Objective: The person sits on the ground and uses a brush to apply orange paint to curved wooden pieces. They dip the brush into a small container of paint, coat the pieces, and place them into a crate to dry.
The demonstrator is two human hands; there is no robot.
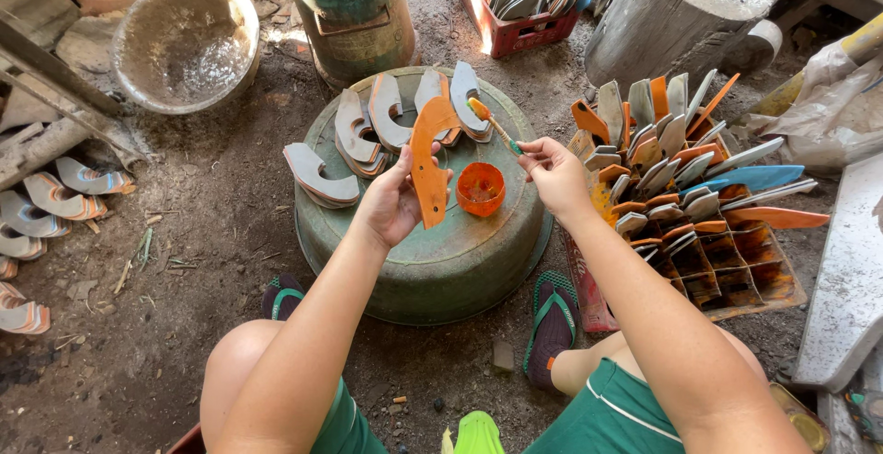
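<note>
basin [441,275]: a big round green tub turned upside down on the dirt floor, serving as a work surface between the person's knees.
rack [736,261]: a divided crate to the right, its slots packed with upright grey and orange curved pieces; the nearer slots are stained orange.
red crate [515,35]: at the top, filled with grey curved pieces stacked on edge.
metal bowl [184,45]: top left, tilted, dull inside; what it holds cannot be told.
grey pieces [368,132]: several curved flat shapes fanned out on the basin's far side.
orange cup [480,188]: small, open, on the basin top just right of the held piece, orange liquid inside.
orange piece [427,164]: curved, flat, coated orange, held upright above the basin.
left hand [394,201]: fingers and thumb clamped on the orange piece's lower edge.
brush [492,125]: thin handle, orange-loaded tip touching the piece's upper end.
right hand [555,175]: fingertips pinched together on the brush handle.
</note>
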